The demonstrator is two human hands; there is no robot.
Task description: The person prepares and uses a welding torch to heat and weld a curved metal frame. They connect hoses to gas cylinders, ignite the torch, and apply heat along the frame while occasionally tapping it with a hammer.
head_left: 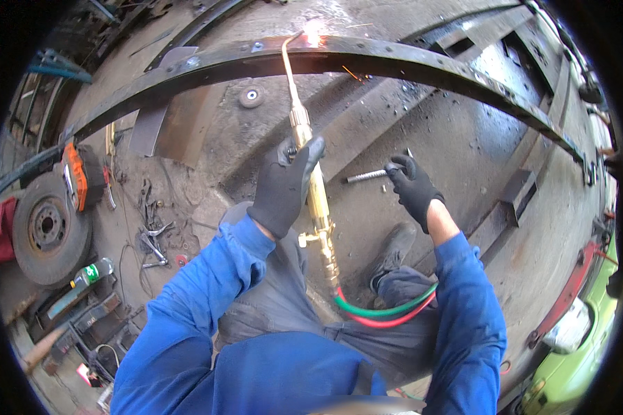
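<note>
- The left hand is aiming a brass torch at a steel beam; a bright glow is showing at the bent nozzle and sparks are flying, so the step in hand is, by my judgement, heating or cutting the metal.
- The next move is probably calling for a steady wrist, with the nozzle staying close to the glowing spot.
- The gloved left fingers are wrapping the torch, with the thumb lying across its body; those behind it are partly hiding.
- The torch is sloping up and slightly left across the grip: the nozzle is reaching well beyond the fingers to the beam, while the lower end is extending below the hand toward the lap.
- A green hose and a red hose are trailing from that end, curving toward the right forearm.
- The gloved right hand is hanging apart from the torch, fingers curling beside a metal rod; whether they are pinching it, I cannot tell.
</note>
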